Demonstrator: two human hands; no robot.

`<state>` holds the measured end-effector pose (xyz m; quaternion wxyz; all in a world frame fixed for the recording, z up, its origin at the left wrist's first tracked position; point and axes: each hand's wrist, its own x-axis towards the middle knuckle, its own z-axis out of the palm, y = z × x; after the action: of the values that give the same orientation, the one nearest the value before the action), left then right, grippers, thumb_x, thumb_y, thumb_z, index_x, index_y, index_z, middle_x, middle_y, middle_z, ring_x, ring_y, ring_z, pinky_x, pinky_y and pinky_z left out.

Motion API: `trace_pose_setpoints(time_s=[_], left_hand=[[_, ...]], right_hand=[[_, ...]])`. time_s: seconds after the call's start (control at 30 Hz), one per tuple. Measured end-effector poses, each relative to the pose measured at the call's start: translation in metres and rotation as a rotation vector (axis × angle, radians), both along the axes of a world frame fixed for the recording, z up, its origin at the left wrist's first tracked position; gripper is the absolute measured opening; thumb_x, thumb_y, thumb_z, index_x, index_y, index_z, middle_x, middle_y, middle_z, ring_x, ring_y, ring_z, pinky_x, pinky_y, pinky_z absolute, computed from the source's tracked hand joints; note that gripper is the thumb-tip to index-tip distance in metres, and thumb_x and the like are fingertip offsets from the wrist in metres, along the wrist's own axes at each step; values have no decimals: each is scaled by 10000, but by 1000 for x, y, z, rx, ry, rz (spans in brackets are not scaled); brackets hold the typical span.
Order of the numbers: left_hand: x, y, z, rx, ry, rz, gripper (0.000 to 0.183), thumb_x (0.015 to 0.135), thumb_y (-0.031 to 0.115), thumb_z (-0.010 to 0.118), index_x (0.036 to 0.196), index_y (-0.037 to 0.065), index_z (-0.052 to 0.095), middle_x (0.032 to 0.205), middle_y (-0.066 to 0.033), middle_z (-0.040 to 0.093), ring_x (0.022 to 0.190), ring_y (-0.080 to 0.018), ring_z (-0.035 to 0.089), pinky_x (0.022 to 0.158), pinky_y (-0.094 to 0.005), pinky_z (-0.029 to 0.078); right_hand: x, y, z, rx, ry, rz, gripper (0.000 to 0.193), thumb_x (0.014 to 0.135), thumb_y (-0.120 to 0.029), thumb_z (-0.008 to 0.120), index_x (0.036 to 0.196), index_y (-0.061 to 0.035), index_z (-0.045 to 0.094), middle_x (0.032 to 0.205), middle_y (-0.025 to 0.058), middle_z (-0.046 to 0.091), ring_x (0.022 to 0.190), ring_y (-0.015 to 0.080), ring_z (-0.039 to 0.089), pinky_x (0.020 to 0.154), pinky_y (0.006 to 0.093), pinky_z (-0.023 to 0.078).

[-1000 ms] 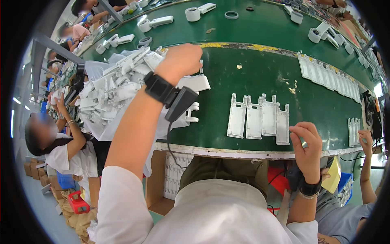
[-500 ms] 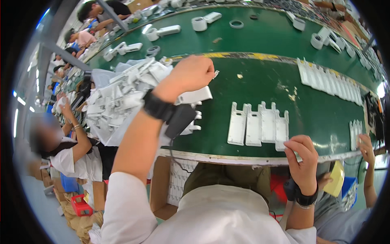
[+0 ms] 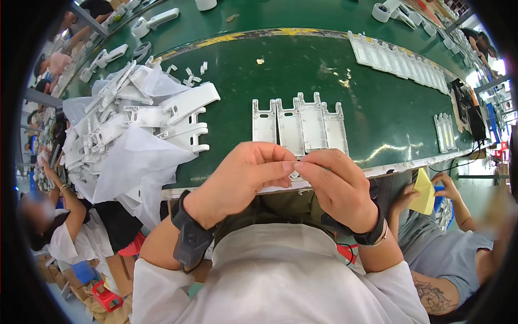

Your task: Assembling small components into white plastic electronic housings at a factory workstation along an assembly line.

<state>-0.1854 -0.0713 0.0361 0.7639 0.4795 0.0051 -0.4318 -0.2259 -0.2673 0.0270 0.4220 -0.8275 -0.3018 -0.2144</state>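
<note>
Above the table's near edge my left hand (image 3: 234, 181) and my right hand (image 3: 342, 189) meet, with thumbs and forefingers pinched together. Between the fingertips shows a small white plastic piece (image 3: 294, 174), mostly covered by the fingers. Just beyond the hands, several white plastic covers (image 3: 288, 121) with prongs at their far ends lie side by side on the green table (image 3: 226, 108). The fingers of both hands hide the covers' near ends in part.
To the left is a heap of white plastic parts (image 3: 145, 116) with clear plastic bags (image 3: 132, 162). Small white pieces (image 3: 192, 75) lie beyond it. Far right stands a long row of white covers (image 3: 396, 59). A co-worker at right holds a yellow sheet (image 3: 423, 191).
My left hand has come back from beyond the heap to the near edge. My right hand has left the rightmost cover and moved left to meet it. The view has shifted too.
</note>
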Motion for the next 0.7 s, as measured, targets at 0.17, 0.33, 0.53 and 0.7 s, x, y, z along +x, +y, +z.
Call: trace_pose_setpoints(time_s=[0.17,0.33,0.53,0.7], left_hand=[[-9,-3,-4,-9,11,200,168,911,97,607,1030,-20,623,929,-71,648,834,-205,649,795,-322,534],[-9,-9,-28,885,-1585,122,267,808,139,686,1034,8,629,1045,-89,616,973,-298,598,891,-421,472],[-11,-12,-49,1014,-1793,-12,331,766,190,710,1042,22,635,1122,-81,591,1130,-268,523,979,-455,408],[-9,-10,-54,964,-1780,-7,350,778,219,706,1057,19,636,1121,-82,597,1136,-266,521,973,-451,411]], right_hand=[[12,-2,4,-96,-4,-12,296,700,64,613,987,-3,644,917,108,605,793,274,600,684,356,501],[50,12,-4,-378,-24,-380,99,690,-27,604,780,-64,582,814,43,540,790,229,540,708,353,424],[67,28,-17,-707,-84,-501,52,685,-90,606,734,-93,588,821,26,535,831,196,516,721,321,400],[75,25,-23,-765,-117,-432,73,658,-113,637,713,-107,589,802,22,527,825,192,505,730,314,399]])
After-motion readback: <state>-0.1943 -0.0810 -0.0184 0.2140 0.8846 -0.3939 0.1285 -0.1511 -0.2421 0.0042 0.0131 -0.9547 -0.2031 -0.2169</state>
